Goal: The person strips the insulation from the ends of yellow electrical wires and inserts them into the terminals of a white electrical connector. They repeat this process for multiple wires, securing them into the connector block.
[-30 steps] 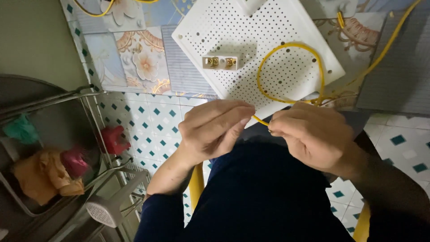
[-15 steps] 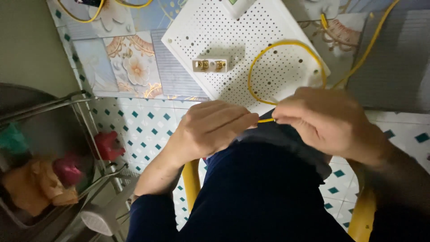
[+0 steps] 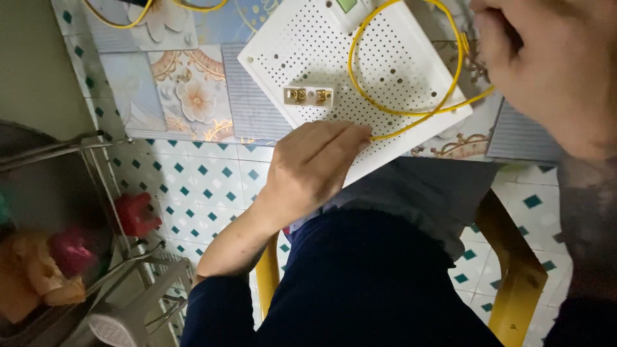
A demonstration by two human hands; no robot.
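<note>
2 hands apart now: right hand [image 3: 546, 71] raised, left hand [image 3: 315, 167] holds yellow wire [image 3: 411, 112].

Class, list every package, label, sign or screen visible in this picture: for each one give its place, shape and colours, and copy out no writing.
Label or small panel: top edge of the white perforated board, cut off by the frame; a green patch on a white block. Whether it is a screen cannot be told.
No packages or signs show.
</note>
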